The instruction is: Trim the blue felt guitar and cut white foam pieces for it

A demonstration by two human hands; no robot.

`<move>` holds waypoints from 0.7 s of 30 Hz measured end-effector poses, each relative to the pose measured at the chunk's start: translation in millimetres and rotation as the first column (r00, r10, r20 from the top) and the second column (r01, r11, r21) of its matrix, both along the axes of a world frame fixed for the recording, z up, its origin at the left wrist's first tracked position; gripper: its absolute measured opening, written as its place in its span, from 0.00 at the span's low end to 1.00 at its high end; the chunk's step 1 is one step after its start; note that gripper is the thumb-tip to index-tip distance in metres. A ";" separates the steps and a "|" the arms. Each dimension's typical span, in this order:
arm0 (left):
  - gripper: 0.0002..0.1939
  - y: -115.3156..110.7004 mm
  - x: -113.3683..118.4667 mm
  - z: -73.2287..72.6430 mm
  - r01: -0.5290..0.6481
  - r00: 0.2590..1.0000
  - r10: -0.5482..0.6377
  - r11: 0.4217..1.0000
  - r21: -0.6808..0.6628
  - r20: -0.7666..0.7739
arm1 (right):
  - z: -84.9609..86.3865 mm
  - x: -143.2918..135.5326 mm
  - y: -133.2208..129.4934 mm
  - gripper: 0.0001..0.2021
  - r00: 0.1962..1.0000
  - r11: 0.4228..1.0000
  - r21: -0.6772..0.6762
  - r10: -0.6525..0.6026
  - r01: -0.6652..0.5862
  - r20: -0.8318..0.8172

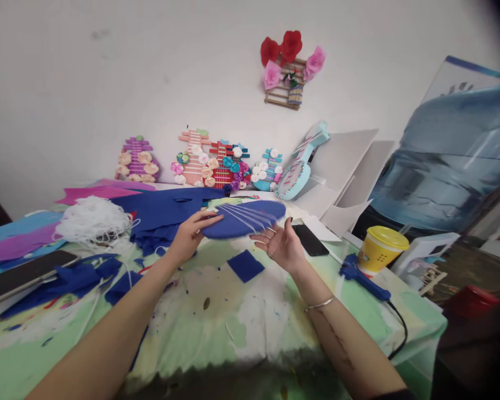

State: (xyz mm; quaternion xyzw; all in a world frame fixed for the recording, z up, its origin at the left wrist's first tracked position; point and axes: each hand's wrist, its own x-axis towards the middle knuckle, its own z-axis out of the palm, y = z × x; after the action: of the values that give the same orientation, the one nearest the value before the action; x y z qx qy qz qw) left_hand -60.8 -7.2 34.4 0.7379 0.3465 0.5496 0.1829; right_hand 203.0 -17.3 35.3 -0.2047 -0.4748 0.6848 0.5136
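Note:
An oval blue felt-covered board (250,218), with several white strings stretched across its face, is held tilted above the table. My left hand (194,230) grips its left edge, fingers on top. My right hand (282,244) is at the board's lower right edge, palm turned up and fingers apart; whether the fingertips touch the board or its strings I cannot tell. Below them a small square of blue felt (245,265) lies on the stained table cover (250,333).
To the left are a heap of white yarn (92,219), blue felt sheets (166,208) and a dark tablet-like slab (25,275). On the right are a black phone (310,240), a blue glue gun (364,278) with its cord, and a yellow tub (382,248). Decorated felt instruments (223,166) line the wall.

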 end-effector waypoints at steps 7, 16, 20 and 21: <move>0.19 -1.4 -1.2 -9.3 -0.105 0.938 0.218 0.919 0.381 -0.268 | -8.7 15.5 18.8 0.16 0.985 0.979 -0.137 -0.162 0.153 -0.060; 0.27 11.0 -5.0 -12.5 -0.418 0.820 0.555 0.748 0.516 -0.140 | -18.6 11.4 22.2 0.10 0.982 0.982 -0.027 -0.188 0.188 -0.007; 0.24 16.2 -6.4 -14.0 -0.608 0.760 0.649 0.690 0.394 0.036 | -21.9 1.9 19.7 0.13 0.958 0.961 -0.010 -0.277 0.277 -0.067; 0.20 14.5 -3.7 -14.0 -0.595 0.766 0.643 0.694 0.406 0.024 | -22.6 -1.1 18.7 0.14 0.953 0.956 0.002 -0.294 0.295 -0.078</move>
State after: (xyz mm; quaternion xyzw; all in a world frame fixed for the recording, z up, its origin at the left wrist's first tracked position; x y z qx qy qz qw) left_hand -64.6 7.4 20.4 0.6302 0.4687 0.5908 -0.1848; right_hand 201.9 1.3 12.7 -0.2430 -0.4235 0.6048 0.6291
